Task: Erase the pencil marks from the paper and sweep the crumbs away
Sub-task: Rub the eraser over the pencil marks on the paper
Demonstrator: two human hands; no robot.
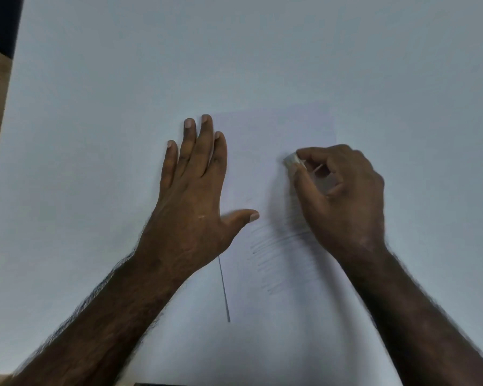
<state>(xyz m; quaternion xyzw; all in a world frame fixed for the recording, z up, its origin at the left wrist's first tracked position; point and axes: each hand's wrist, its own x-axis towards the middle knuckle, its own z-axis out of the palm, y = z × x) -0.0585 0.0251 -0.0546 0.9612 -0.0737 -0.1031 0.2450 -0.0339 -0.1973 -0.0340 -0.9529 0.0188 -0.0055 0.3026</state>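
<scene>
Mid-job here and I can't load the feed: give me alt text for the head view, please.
The right hand pinches an eraser against a sheet of paper, just above faint pencil marks not yet erased. The left hand lies flat with straight fingers over the paper's left edge, on a white table.

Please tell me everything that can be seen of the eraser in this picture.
The eraser is a small, pale, whitish block, seemingly rubber, with a slightly grey, worn end. Only that end shows; the rest is hidden inside the right hand, which pinches it between thumb and fingertips. It is tilted, its free end pointing up and left, over the upper part of the paper, above the pencil marks. Whether it touches the paper cannot be told.
</scene>
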